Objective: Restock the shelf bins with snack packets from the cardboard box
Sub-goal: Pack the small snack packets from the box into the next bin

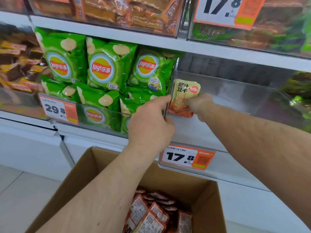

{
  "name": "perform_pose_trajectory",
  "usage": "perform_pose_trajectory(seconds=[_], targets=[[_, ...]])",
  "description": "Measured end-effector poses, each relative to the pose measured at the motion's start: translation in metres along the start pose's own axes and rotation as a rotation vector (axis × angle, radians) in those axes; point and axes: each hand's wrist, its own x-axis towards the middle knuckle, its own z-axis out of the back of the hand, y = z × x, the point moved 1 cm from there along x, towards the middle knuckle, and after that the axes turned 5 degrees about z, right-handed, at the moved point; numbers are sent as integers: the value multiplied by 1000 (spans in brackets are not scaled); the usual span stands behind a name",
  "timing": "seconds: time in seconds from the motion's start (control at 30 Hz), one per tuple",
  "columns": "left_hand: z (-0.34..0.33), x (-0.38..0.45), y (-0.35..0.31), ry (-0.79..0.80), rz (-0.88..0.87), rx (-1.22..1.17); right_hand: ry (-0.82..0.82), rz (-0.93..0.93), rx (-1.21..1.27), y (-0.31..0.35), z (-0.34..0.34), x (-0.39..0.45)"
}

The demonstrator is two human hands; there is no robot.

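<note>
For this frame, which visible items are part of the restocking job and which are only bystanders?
Job:
- open brown cardboard box of orange packets
- yellow-orange snack packet, held by right hand
- clear plastic shelf bin
- left hand, gripping the bin's edge

Bystanders:
- green crisp bags
- orange price tags

Both bare forearms stretched forward and upward, converging. Left hand (pixel 151 121) seen from the back, thumb uppermost and extended, fingers curled round a thin upright edge. Right hand (pixel 201 105) just beside it and slightly higher, fingers curled and pinching something, knuckles toward the camera, wrist straight.
</note>
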Motion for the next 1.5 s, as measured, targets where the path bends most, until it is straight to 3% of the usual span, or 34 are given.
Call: perform_pose_trajectory(seconds=[0.27,0.47,0.7,1.17,1.5], targets=[[1,-1,-3,21,23,-54,-31,44,-124,5,-5,-3],[1,-2,-3,25,40,-74,153,7,-3,8,-6,-7],[2,-4,-4,33,36,-54,300,-31,-44,5,8,-7],[1,-5,-4,39,44,-23,239,-39,-37,8,17,-17],[2,-4,-2,50,46,-12,84,-84,-87,17,9,-14]])
